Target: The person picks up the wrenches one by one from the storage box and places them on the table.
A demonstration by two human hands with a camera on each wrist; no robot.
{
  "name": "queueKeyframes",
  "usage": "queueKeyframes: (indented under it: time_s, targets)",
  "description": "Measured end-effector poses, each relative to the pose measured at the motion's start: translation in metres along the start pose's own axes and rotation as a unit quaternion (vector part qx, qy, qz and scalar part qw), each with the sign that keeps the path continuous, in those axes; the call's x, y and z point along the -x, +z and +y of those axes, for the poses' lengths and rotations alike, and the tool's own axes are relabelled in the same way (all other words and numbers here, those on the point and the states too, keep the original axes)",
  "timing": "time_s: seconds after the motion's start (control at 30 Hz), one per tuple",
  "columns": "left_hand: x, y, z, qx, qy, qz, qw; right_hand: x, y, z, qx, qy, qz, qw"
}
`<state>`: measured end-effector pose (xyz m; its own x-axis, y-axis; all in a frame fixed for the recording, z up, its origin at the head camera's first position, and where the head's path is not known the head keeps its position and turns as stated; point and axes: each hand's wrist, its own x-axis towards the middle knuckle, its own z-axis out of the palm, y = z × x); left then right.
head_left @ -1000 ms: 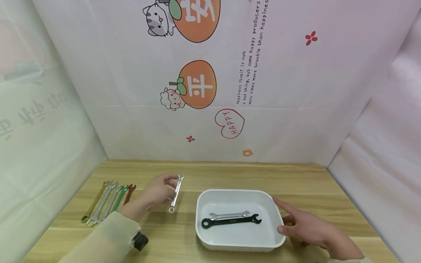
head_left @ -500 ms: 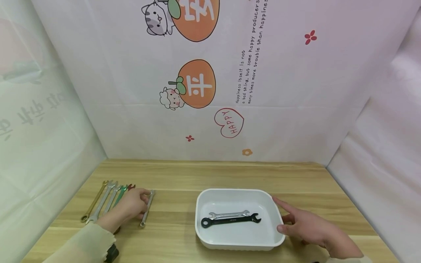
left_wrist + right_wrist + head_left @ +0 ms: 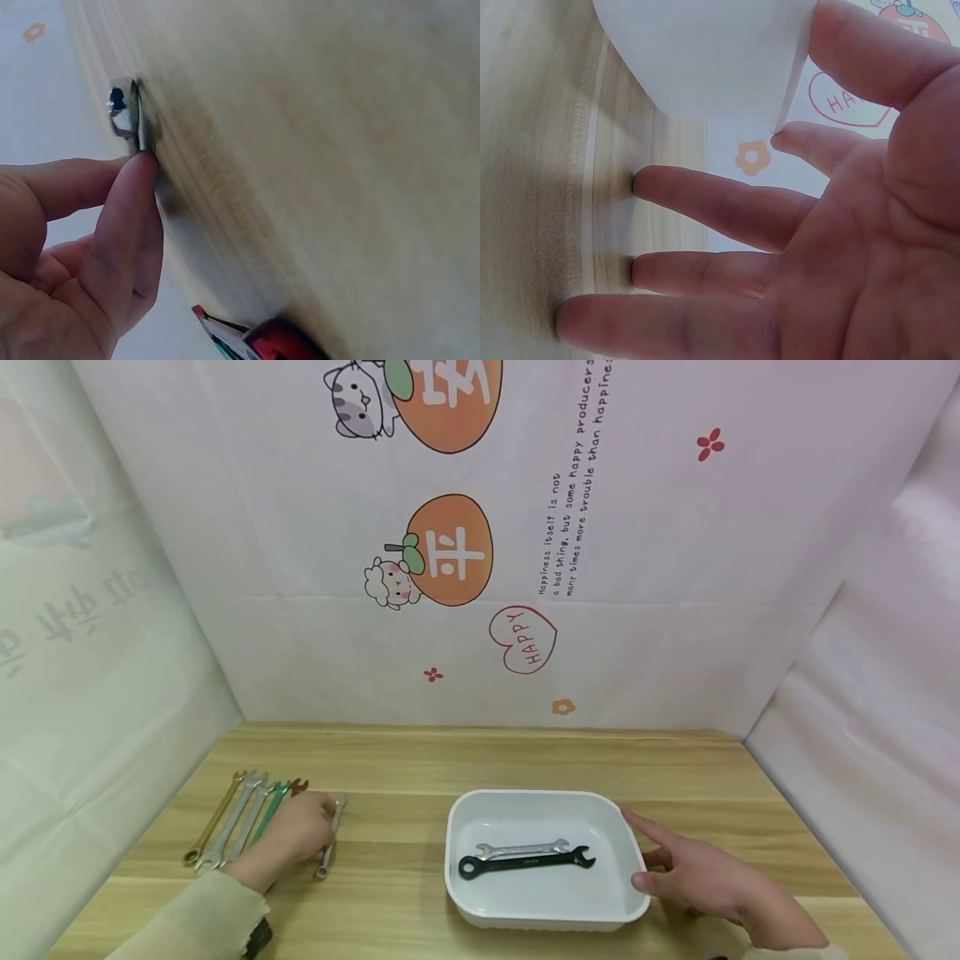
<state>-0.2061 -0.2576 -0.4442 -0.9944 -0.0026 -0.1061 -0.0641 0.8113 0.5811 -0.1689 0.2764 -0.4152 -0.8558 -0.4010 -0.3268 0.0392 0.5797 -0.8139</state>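
My left hand pinches a silver combination wrench between thumb and fingertips. The left wrist view has this wrench's end close above or on the wood; contact is unclear. Left of the hand lie a gold wrench, two silver ones, a green wrench and a red wrench, partly hidden by the hand. My right hand touches the right side of a white container with thumb and index finger. Its other fingers extend down to the table. Inside the container lie a black ratcheting wrench and a small silver double open-end wrench.
The wooden table runs back to a printed white cloth. White cloth walls also close off its left and right sides. A wide stretch of table separates the container from the row of wrenches.
My left hand has carried the silver wrench leftward and down, from mid-table to just right of the wrench row. The right hand and container have stayed put.
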Motion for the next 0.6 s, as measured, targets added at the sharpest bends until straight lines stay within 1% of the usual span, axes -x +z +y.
queueKeyframes:
  time_s: [0.17,0.37,0.47,0.6]
  targets:
    - [0.000,0.001,0.001,-0.022,-0.005,0.000,0.9997,0.000,0.000,-0.002,-0.007,0.008,-0.002,1.000]
    - [0.004,0.001,-0.001,-0.003,0.005,0.004,1.0000,0.000,0.000,-0.001,-0.008,0.000,-0.005,1.000]
    - [0.006,-0.001,-0.005,-0.002,0.015,0.010,0.9998,0.000,0.000,-0.001,-0.008,0.003,-0.005,1.000]
    - [0.005,-0.006,-0.013,-0.020,0.025,0.020,0.9993,0.000,0.000,0.000,-0.012,0.004,-0.006,1.000]
